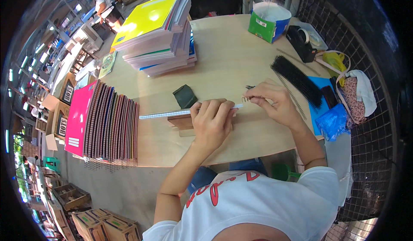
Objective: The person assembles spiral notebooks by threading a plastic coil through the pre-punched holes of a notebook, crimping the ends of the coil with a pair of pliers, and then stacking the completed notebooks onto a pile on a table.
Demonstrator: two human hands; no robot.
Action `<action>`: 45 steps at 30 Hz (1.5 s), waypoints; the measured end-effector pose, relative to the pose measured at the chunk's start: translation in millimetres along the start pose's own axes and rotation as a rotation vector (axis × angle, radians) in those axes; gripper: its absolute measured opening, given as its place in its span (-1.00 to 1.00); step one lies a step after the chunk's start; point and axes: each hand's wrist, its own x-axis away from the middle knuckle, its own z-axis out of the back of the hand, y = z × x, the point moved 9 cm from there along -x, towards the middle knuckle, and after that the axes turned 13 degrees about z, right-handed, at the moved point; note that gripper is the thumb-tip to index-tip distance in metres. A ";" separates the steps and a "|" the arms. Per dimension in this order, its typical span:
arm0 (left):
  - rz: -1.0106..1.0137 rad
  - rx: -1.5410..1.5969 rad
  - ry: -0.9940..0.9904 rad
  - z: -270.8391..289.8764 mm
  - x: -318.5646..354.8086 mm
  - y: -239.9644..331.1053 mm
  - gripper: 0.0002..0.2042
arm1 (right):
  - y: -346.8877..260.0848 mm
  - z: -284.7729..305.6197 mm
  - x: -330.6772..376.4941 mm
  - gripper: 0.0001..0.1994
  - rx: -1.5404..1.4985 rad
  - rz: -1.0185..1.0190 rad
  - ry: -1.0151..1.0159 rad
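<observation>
My left hand (213, 121) is closed over a long narrow white strip (165, 114) with fine marks along its length, perhaps a notebook's edge. Beneath the strip, a brown wooden block (180, 121) shows on the table. To the right of the strip's end, my right hand (275, 102) pinches a short dark piece of wire (245, 98) between thumb and fingertips. A dark metal tip (249, 87), like that of a small tool, pokes out by its index finger; the rest is hidden. A dark flat pad (185, 96) lies just beyond my left hand.
Spiral notebooks (109, 120) stand in a row at the left, a tall paper stack (161, 34) behind them. To the right lie black binding wires (297, 81), a tape dispenser (301, 43) and a blue plastic bag (333, 122). A green-and-blue box (267, 23) stands at the back, wire mesh (365, 90) beyond.
</observation>
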 end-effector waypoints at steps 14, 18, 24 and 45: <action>-0.143 -0.021 0.072 5.4 29.0 5.3 -0.76 | -9.6 -19.2 6.1 -0.79 -0.116 0.153 -0.235; -0.108 -0.003 0.038 9.4 20.6 4.5 -0.80 | -11.7 -18.9 4.9 -0.80 -0.154 0.186 -0.242; -0.046 0.100 -0.062 14.4 -1.4 8.8 -0.83 | -2.7 -21.7 2.2 -0.81 -0.323 -0.011 -0.285; -0.029 0.072 -0.025 -6.1 -25.3 -2.7 -0.85 | 4.0 -19.3 -22.1 -0.77 0.069 0.009 -0.331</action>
